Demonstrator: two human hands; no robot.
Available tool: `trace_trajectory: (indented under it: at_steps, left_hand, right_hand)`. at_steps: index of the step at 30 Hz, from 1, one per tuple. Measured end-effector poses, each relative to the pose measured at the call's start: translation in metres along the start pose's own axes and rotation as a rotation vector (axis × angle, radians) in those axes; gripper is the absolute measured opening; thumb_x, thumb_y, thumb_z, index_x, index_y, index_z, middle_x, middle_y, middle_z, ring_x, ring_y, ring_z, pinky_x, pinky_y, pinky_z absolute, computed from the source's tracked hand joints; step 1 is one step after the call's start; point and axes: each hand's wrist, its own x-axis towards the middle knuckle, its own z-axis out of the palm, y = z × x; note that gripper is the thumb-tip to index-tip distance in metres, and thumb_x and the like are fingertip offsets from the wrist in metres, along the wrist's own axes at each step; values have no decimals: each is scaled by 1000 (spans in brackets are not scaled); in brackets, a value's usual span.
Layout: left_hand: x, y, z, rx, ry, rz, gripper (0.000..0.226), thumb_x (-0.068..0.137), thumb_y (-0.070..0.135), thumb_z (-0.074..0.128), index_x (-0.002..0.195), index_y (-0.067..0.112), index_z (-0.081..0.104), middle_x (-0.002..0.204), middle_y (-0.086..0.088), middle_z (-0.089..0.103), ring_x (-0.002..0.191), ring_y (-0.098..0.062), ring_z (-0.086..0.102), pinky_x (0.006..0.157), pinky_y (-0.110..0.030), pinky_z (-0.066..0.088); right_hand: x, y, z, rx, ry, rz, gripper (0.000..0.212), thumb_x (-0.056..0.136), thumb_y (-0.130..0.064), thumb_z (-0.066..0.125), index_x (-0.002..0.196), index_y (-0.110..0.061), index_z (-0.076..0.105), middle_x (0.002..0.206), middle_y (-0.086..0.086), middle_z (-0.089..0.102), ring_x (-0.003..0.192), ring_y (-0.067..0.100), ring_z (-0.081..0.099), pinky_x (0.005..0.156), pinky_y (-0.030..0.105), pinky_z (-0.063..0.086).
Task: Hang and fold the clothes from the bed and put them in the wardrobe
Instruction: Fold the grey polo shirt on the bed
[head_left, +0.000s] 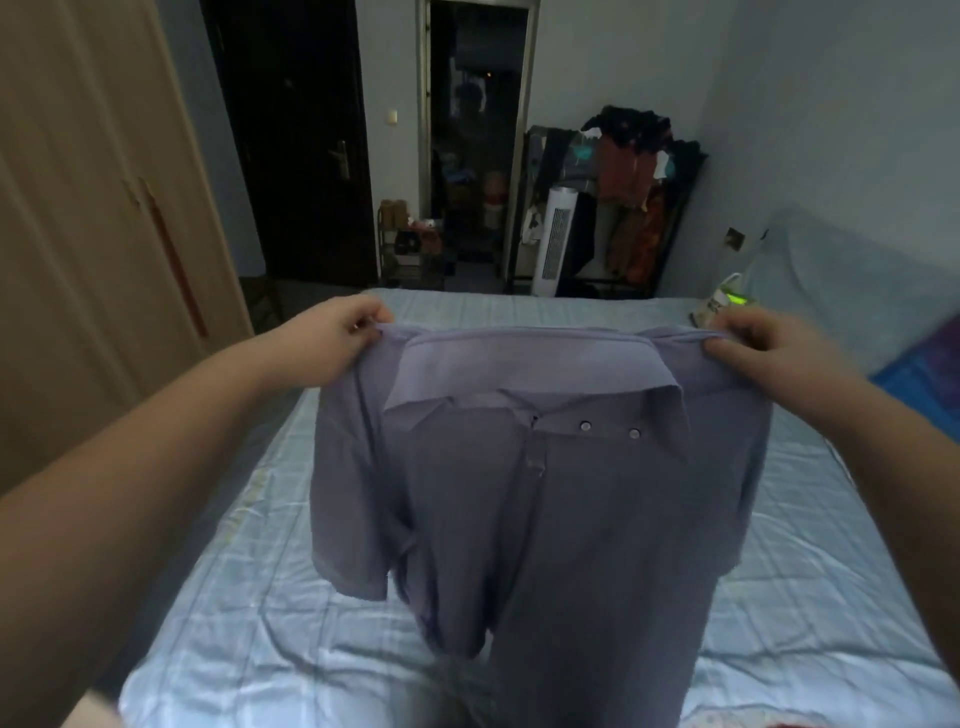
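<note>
Just one shirt (545, 519), two hands (332, 340) (756, 351).

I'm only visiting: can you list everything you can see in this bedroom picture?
polo shirt: one, lilac, held up by its shoulders over the bed
bed: one, pale blue checked sheet, under the shirt
wardrobe: one, light wood, on the left
door: one, dark, back wall
clothes rack: one, dark, loaded with mixed garments, far right corner
tower appliance: one, white, in front of the rack
left hand: one, grips one shoulder of the shirt
right hand: one, grips the other shoulder
</note>
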Motion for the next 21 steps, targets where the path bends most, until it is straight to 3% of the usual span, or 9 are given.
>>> trace_trajectory:
  at_steps: [4,8,10,14,17,21]
  left_hand:
    - [23,9,32,-52,36,-19,23,99,11,47,91,28,61,101,0,64,100,-20,59,85,-36,44]
    - [37,33,45,-182,33,40,17,80,27,47,84,24,63,92,-1,67,93,-22,62,82,-42,48]
    - [52,41,55,-215,20,60,20,83,35,47,84,25,63,88,2,66,87,-17,62,76,-40,47]
    - [121,40,111,-173,70,37,18,90,39,49,83,27,60,84,4,63,81,-15,58,73,-37,45]
    - [183,22,179,-124,34,-107,13,97,24,55,88,18,61,87,0,63,85,-19,57,76,-37,44]
    - [244,-16,287,-143,9,-347,12,96,17,54,89,9,60,85,-4,61,81,-21,55,66,-30,39]
  right_hand:
    - [3,27,6,-220,80,11,33,80,-54,45,71,-22,44,67,-2,50,64,15,48,57,35,33]
    - [10,62,-1,-402,255,34,30,82,-47,42,77,-17,47,68,4,51,67,26,48,58,36,36]
    - [23,86,-4,-405,269,42,30,82,-48,40,76,-19,44,65,4,51,65,27,48,57,36,38]
    - [75,166,21,-395,157,88,33,82,-52,38,75,-20,45,66,4,53,68,29,52,61,39,44]
    - [125,238,65,-358,51,138,35,83,-52,38,77,-18,45,69,6,52,69,30,52,60,38,41]
    - [176,340,150,-341,-121,199,35,95,-45,46,75,-16,39,69,4,47,74,36,57,59,38,37]
